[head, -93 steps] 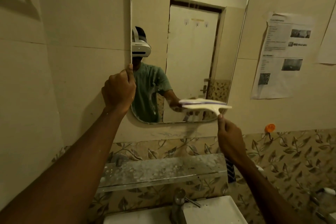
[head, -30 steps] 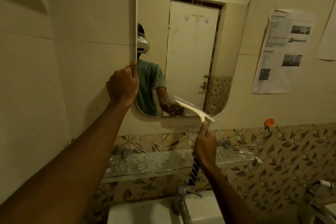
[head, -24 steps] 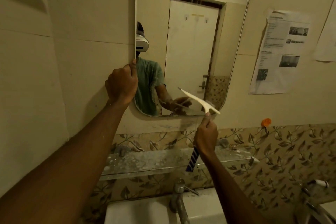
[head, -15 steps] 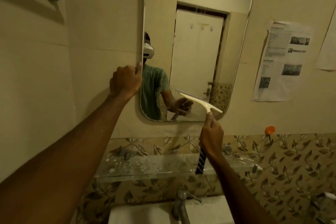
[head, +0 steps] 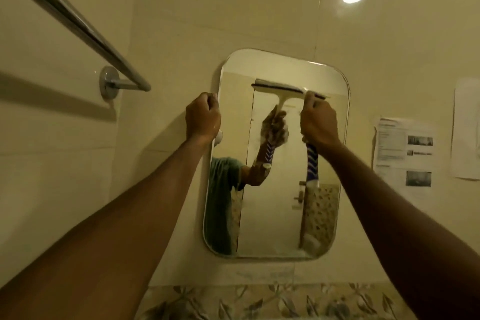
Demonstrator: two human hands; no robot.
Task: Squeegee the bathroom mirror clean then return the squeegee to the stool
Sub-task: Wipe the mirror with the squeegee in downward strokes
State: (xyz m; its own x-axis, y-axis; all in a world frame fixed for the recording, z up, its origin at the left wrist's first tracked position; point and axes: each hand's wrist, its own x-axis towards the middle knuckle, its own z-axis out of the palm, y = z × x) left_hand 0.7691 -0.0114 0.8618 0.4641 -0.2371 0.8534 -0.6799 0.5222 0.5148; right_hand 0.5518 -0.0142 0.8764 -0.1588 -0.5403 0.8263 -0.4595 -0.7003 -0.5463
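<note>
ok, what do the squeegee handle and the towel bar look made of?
The squeegee handle is likely moulded plastic, blue with white stripes and a slight gloss; a rubbery coating is possible. The towel bar looks like metal with a polished, chrome-like finish, judging by the bright streak along its tube and its shiny round wall mount.

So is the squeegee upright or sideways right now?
Upright: the squeegee has its handle pointing down below the right hand, blade on top, high on the mirror.

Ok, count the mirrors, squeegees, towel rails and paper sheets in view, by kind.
Mirror: 1
Squeegee: 1
Towel rail: 1
Paper sheets: 2
Total: 5
</note>
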